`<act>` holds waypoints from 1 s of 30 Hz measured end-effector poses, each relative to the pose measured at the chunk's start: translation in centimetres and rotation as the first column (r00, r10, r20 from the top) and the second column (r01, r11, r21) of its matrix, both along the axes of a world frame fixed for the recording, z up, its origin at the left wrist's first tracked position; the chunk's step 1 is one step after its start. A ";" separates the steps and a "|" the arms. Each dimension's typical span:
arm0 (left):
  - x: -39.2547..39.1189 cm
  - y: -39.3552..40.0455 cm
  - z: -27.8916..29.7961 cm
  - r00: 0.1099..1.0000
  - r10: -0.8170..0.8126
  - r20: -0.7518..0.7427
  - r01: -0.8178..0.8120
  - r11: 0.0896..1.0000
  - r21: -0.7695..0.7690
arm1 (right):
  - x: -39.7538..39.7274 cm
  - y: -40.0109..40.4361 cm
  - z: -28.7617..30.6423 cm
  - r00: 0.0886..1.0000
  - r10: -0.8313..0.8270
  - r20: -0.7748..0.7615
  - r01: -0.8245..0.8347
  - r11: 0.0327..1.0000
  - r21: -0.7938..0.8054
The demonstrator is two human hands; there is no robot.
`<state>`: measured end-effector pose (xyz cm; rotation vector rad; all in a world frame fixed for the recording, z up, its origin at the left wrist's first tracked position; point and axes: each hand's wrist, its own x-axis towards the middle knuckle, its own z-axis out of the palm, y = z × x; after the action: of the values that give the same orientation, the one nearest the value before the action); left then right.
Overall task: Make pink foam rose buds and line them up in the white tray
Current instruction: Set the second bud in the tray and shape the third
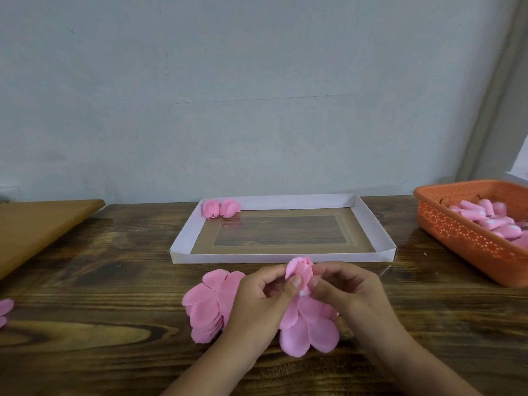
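I have both hands clenched on one pink foam bud point(300, 271), left hand point(258, 300) and right hand point(347, 291) pinching it just above the dark wood-grain bench point(114, 281). Loose petals point(210, 302) lie left of the grip. Beyond it sits the white tray point(371, 218) with two buds point(221, 208) in its far-left corner. An orange basket point(463, 238) stands to the right, under a grey wall point(257, 81).

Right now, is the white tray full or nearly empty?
Nearly empty: the white tray holds two rose buds in its far left corner; the rest is bare.
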<state>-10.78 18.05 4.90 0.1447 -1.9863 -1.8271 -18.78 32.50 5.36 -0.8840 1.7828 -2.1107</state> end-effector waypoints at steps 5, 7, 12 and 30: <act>0.1 0.0 0.4 0.999 -0.025 -0.032 0.025 1.000 0.001 | -0.4 0.2 -0.1 0.994 0.076 0.081 -0.079 0.996 0.036; 0.2 -0.1 0.4 0.999 -0.028 -0.047 0.028 1.000 0.004 | -0.5 0.3 -0.1 0.992 0.108 0.070 -0.113 0.990 0.078; 0.1 -0.1 0.3 0.999 -0.013 -0.049 0.013 1.000 0.012 | -0.3 0.4 0.2 0.992 0.113 0.053 -0.116 0.992 0.046; 0.3 -0.1 0.7 0.981 -0.077 0.176 0.057 0.991 0.119 | -0.9 0.4 -0.2 0.995 -0.013 0.104 0.017 0.999 -0.041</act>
<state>-10.47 17.92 5.64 0.2905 -2.0288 -2.0354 -19.69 32.93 5.17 -0.7586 1.7049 -2.1691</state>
